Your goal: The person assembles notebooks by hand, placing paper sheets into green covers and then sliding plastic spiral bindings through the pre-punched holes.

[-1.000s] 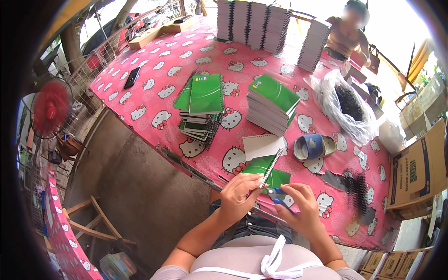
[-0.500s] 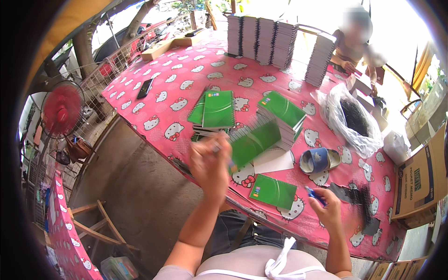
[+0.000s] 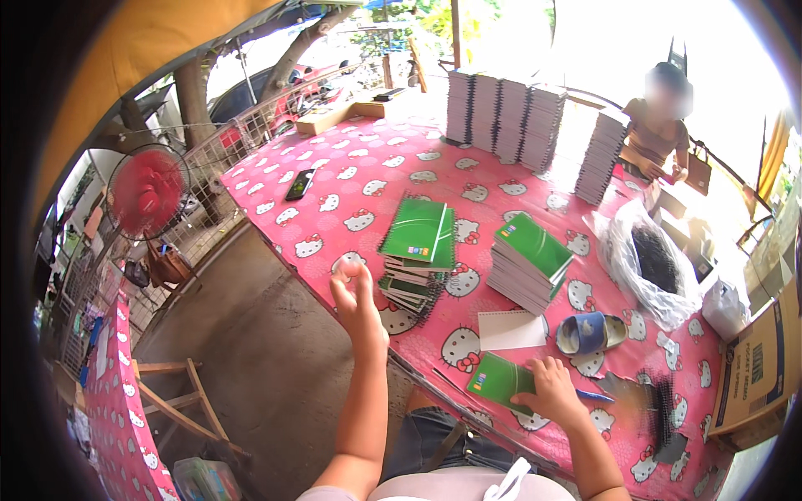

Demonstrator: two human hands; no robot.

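Note:
My right hand is on a small green spiral notebook near the front edge of the table, its fingers gripping the right end. A blue pen-like tool shows just right of that hand. My left hand is raised by the table's left front edge, fingers apart and up, with no notebook in it. Beyond it stands a loose pile of green notebooks, turned in differing directions. A taller stack of green notebooks is to its right, with a white sheet in front.
A blue slipper lies right of the sheet. Behind it is a plastic bag with black coils; more black coils and a carton are at right. Tall notebook stacks line the back, where another person sits. A phone lies at left.
The notebook that was in motion by my left hand now lies on the left pile. My left hand has moved back left. My right hand has gone from the blue tool to the front notebook.

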